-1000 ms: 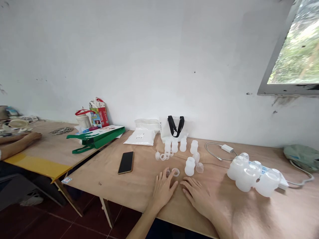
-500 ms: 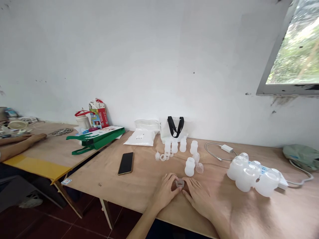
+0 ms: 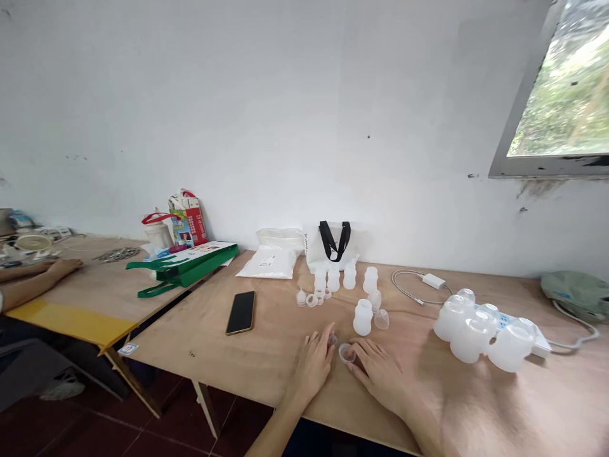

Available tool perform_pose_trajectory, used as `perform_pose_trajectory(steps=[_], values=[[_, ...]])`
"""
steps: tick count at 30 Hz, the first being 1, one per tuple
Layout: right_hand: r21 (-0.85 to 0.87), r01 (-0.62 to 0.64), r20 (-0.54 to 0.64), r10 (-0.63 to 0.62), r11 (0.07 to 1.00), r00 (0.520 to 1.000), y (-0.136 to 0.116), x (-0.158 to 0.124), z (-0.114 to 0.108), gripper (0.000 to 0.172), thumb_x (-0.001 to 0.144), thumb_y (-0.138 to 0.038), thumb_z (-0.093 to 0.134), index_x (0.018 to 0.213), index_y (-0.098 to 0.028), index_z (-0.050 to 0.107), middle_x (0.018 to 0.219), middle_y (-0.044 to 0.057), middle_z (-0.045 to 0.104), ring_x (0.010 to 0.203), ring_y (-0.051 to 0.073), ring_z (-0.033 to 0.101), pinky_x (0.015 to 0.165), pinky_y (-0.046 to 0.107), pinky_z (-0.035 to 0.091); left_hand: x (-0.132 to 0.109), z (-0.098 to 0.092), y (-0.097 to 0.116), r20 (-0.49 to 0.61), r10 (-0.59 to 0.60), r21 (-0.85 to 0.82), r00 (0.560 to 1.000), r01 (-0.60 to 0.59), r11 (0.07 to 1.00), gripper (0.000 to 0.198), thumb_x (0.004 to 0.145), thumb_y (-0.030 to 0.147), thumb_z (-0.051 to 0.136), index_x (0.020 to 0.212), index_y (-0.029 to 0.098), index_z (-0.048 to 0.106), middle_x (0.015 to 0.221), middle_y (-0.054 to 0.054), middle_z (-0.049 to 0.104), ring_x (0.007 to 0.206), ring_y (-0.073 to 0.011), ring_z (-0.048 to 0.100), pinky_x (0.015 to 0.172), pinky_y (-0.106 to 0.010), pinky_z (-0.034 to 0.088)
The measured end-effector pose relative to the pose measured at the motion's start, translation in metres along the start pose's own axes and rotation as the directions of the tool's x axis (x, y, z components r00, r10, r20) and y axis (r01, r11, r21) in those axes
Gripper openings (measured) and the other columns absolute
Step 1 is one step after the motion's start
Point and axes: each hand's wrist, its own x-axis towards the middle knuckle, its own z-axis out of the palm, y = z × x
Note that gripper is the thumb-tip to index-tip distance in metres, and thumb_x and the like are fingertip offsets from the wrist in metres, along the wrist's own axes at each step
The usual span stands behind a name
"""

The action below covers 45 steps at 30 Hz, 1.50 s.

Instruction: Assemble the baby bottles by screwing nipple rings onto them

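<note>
My right hand (image 3: 375, 371) pinches a translucent screw ring (image 3: 347, 353) between thumb and fingers, low over the wooden table. Just left of it, my left hand (image 3: 314, 362) is closed on a small clear piece (image 3: 332, 340); the fingers partly cover it, so its exact kind is unclear. A frosted baby bottle (image 3: 362, 317) stands beyond my hands, with a clear dome cap (image 3: 381, 319) beside it. Farther back are more bottles (image 3: 349, 277), several loose rings (image 3: 311, 300) and a nipple piece (image 3: 301, 297).
A phone (image 3: 240, 312) lies left of my hands. A white packet (image 3: 269, 261), a black-handled bag (image 3: 328, 247) and a green bag (image 3: 190, 266) sit farther back. On the right are capped bottles (image 3: 476, 333), a power strip (image 3: 540, 346) and a cable (image 3: 404, 292). Another person's hand (image 3: 64, 266) rests far left.
My hands have moved apart. Half a second ago both held one clear ring piece; now the ring is in my right hand and a small clear piece is in my left.
</note>
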Motion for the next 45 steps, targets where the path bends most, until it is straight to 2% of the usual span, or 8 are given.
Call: perform_pose_trajectory(steps=[7,10,17,27,33,37,42,45], values=[[0.012,0.050,-0.051,-0.049,0.999,0.997,0.002,0.000,-0.001,0.014,0.100,-0.019,0.048,0.094,-0.023,0.060,0.105,0.005,0.071,0.100,0.025,0.069,0.085,0.040,0.053,0.005,0.010,-0.007,-0.109,-0.106,-0.396,0.988,0.054,0.917,0.040,0.104,0.039,0.048,0.142,0.025,0.049,0.127,-0.005,0.070,0.120,-0.0214,0.063,0.109,-0.040,0.047],[0.057,0.039,-0.083,-0.034,0.998,0.996,0.006,0.000,0.002,0.013,0.099,-0.020,0.047,0.092,-0.025,0.057,0.100,0.004,0.071,0.091,0.026,0.069,0.079,0.040,0.053,0.004,0.012,-0.004,-0.097,-0.043,-0.512,0.994,-0.013,0.859,0.047,0.103,0.042,0.052,0.145,0.024,0.043,0.117,-0.004,0.072,0.111,-0.0190,0.068,0.105,-0.036,0.050],[0.119,0.036,-0.188,-0.013,0.992,0.982,0.015,0.000,0.018,0.006,0.098,-0.026,0.046,0.097,-0.026,0.052,0.095,0.003,0.069,0.084,0.025,0.069,0.074,0.038,0.054,-0.002,-0.001,0.009,-0.021,0.264,-0.355,0.964,-0.254,0.900,0.038,0.109,0.035,0.037,0.114,0.024,0.073,0.114,-0.006,0.074,0.106,-0.0204,0.068,0.099,-0.033,0.053],[0.119,0.008,-0.178,0.013,0.993,0.984,0.020,0.002,0.020,0.010,0.095,-0.022,0.045,0.101,-0.024,0.053,0.099,0.005,0.067,0.085,0.025,0.069,0.073,0.040,0.054,-0.001,0.002,0.006,0.063,0.267,-0.360,0.962,-0.228,0.905,0.050,0.106,0.042,0.050,0.154,0.027,0.051,0.138,-0.007,0.066,0.127,-0.0222,0.059,0.115,-0.039,0.045],[0.188,0.069,-0.227,-0.025,0.980,0.974,0.021,0.003,0.018,0.012,0.093,-0.016,0.045,0.097,-0.026,0.049,0.105,0.004,0.064,0.086,0.020,0.068,0.078,0.035,0.056,-0.003,-0.002,0.009,-0.035,0.048,-0.447,0.998,-0.058,0.893,0.033,0.106,0.042,0.042,0.128,0.024,0.059,0.112,-0.005,0.072,0.101,-0.0191,0.066,0.096,-0.033,0.051],[0.220,0.128,-0.239,-0.073,0.967,0.968,0.016,0.003,0.016,0.016,0.094,-0.014,0.043,0.099,-0.026,0.051,0.121,0.006,0.064,0.096,0.020,0.070,0.082,0.034,0.059,-0.003,-0.001,0.011,0.053,0.073,-0.510,0.996,-0.036,0.859,0.024,0.103,0.043,0.047,0.114,0.022,0.054,0.088,0.001,0.065,0.077,-0.0147,0.058,0.075,-0.026,0.046],[0.218,0.188,-0.208,-0.143,0.958,0.968,0.011,0.000,0.012,0.011,0.099,-0.019,0.046,0.097,-0.026,0.055,0.126,0.006,0.066,0.096,0.019,0.073,0.083,0.033,0.060,-0.003,0.002,0.011,0.014,0.018,-0.457,1.000,-0.010,0.890,0.029,0.093,0.033,0.057,0.119,0.023,0.049,0.079,0.005,0.055,0.072,-0.0134,0.053,0.069,-0.023,0.040],[0.246,0.233,-0.268,-0.165,0.941,0.949,0.013,0.000,0.014,0.010,0.101,-0.023,0.049,0.098,-0.026,0.058,0.127,0.006,0.068,0.107,0.021,0.072,0.091,0.035,0.060,-0.001,0.001,0.011,0.001,0.045,-0.398,0.999,-0.041,0.916,0.016,0.096,0.037,0.053,0.100,0.022,0.055,0.079,0.003,0.055,0.071,-0.0129,0.050,0.067,-0.024,0.036]])
